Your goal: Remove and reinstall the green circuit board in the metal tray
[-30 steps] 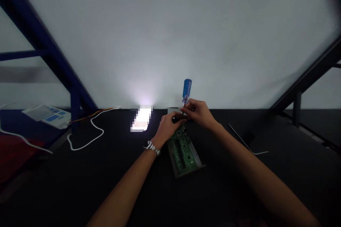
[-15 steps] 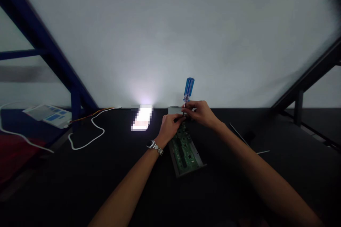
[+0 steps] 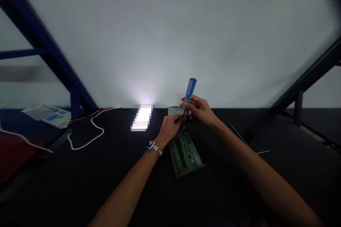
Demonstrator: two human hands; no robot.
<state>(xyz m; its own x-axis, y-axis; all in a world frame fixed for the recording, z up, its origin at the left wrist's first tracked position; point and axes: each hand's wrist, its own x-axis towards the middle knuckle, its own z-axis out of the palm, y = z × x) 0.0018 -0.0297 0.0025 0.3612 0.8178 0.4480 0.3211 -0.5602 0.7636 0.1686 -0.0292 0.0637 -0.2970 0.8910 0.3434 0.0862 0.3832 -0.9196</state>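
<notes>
My right hand point(image 3: 200, 109) pinches a screwdriver point(image 3: 191, 88) with a blue, clear-ribbed handle, gripping it low by the collar. The shaft points down and slightly left to the far end of a green circuit board point(image 3: 188, 154) in a metal tray. By the tip, my left hand point(image 3: 169, 126) has its thumb and forefinger drawn together beside the shaft. What lies between those fingers is hidden, and so is the spot that the tip meets. A metal watch point(image 3: 154, 147) is on my left wrist.
A glowing, pixelated rectangle point(image 3: 142, 117) lies left of my hands. Farther left are a white cable point(image 3: 103, 131) and a printed sheet point(image 3: 50, 115). Thin rods point(image 3: 239, 134) rest at right on the black table point(image 3: 213, 198). Behind rises a pale wall point(image 3: 170, 42), with blue frame bars point(image 3: 50, 49) at left.
The screwdriver's handle has shifted a little right and leans more. My right fingers have moved up from the shaft to the handle's base. My left hand has hardly moved.
</notes>
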